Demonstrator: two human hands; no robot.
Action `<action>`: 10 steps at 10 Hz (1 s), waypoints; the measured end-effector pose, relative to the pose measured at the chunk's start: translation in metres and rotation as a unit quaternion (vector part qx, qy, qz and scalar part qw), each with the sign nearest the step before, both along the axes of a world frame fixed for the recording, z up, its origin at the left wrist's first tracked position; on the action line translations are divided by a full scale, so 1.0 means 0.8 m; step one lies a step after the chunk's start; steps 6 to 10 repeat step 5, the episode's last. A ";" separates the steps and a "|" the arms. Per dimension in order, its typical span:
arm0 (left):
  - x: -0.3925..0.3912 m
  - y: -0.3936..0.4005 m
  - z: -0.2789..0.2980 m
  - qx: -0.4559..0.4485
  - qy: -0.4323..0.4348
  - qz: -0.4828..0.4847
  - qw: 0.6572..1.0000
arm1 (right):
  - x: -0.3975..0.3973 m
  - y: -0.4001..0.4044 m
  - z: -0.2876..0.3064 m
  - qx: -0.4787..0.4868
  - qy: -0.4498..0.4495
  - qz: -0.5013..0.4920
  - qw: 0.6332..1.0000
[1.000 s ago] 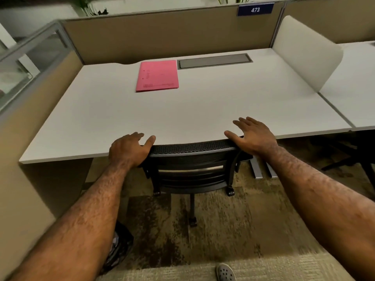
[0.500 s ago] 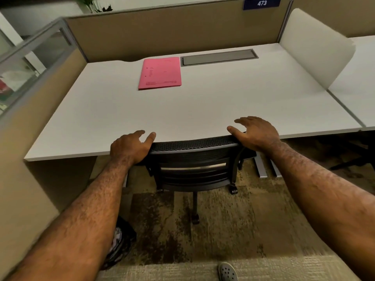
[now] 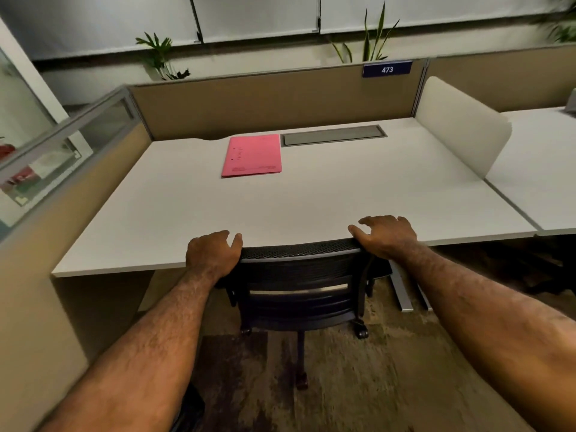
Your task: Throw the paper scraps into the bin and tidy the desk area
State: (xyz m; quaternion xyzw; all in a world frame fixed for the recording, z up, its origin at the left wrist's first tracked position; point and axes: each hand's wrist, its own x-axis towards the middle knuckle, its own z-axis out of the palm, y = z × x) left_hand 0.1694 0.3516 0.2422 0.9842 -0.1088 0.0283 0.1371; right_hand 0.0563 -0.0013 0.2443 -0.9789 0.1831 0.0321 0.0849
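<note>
A black mesh office chair point(image 3: 299, 285) stands tucked under the front edge of the white desk point(image 3: 311, 201). My left hand point(image 3: 212, 254) grips the left top corner of the chair back. My right hand point(image 3: 386, 235) rests on the right top corner, fingers spread and lifting slightly over the desk edge. A pink folder point(image 3: 252, 155) lies flat at the back of the desk, left of a grey cable hatch point(image 3: 333, 135). No paper scraps or bin show in view.
Tan partition panels point(image 3: 274, 104) close the desk at the back and left, with a glass strip point(image 3: 62, 145) on the left. A white divider point(image 3: 461, 126) separates the neighbouring desk point(image 3: 542, 163) on the right. Desk legs point(image 3: 402, 291) stand on the carpet right of the chair.
The view has tilted up, so the wall and plants behind the partition now show. Both hands stay on the chair back; the right fingers have curled up a little.
</note>
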 end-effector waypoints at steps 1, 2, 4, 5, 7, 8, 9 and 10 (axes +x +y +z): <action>-0.002 -0.003 0.010 0.028 0.000 -0.008 1.000 | -0.004 0.003 0.007 0.004 0.009 0.001 1.000; -0.001 -0.006 0.020 0.039 0.012 -0.018 0.999 | -0.006 0.006 0.014 0.005 0.008 0.016 1.000; 0.005 -0.015 0.062 0.056 0.017 -0.034 0.998 | 0.003 0.018 0.055 0.005 -0.032 0.050 0.998; 0.016 -0.020 0.105 0.061 -0.039 -0.033 0.997 | 0.020 0.023 0.102 -0.014 -0.082 0.079 0.993; 0.016 -0.020 0.105 0.061 -0.039 -0.033 0.997 | 0.020 0.023 0.102 -0.014 -0.082 0.079 0.993; 0.016 -0.020 0.105 0.061 -0.039 -0.033 0.997 | 0.020 0.023 0.102 -0.014 -0.082 0.079 0.993; 0.016 -0.020 0.105 0.061 -0.039 -0.033 0.997 | 0.020 0.023 0.102 -0.014 -0.082 0.079 0.993; 0.016 -0.020 0.105 0.061 -0.039 -0.033 0.997 | 0.020 0.023 0.102 -0.014 -0.082 0.079 0.993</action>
